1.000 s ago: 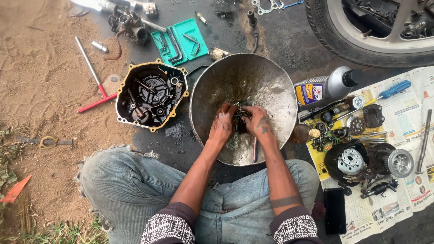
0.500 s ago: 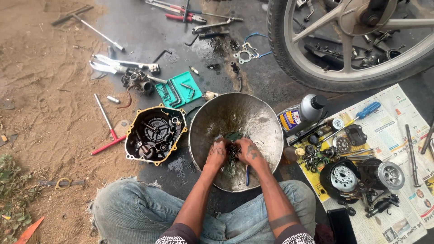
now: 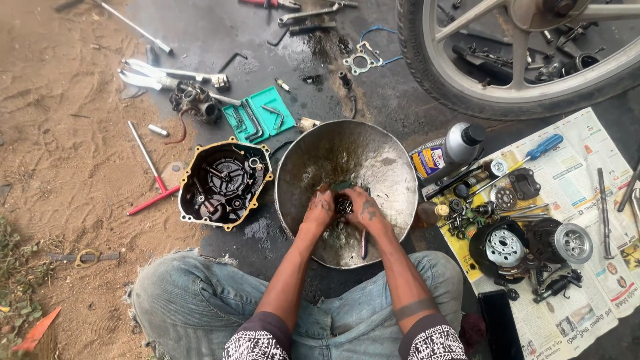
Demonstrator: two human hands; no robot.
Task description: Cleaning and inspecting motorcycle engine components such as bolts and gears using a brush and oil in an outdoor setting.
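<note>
Two hands in one metal basin (image 3: 387,153): left hand (image 3: 319,210) and right hand (image 3: 363,210) both closed around one small dark engine part (image 3: 344,204). One engine cover (image 3: 223,183) beside, one oil bottle (image 3: 447,152).

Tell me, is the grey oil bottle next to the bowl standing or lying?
Lying: the grey bottle rests on its side beside the metal bowl, black cap pointing up-right.

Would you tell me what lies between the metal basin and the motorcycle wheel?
In the head view, a grey oil bottle lies between the metal basin and the motorcycle wheel.
</note>
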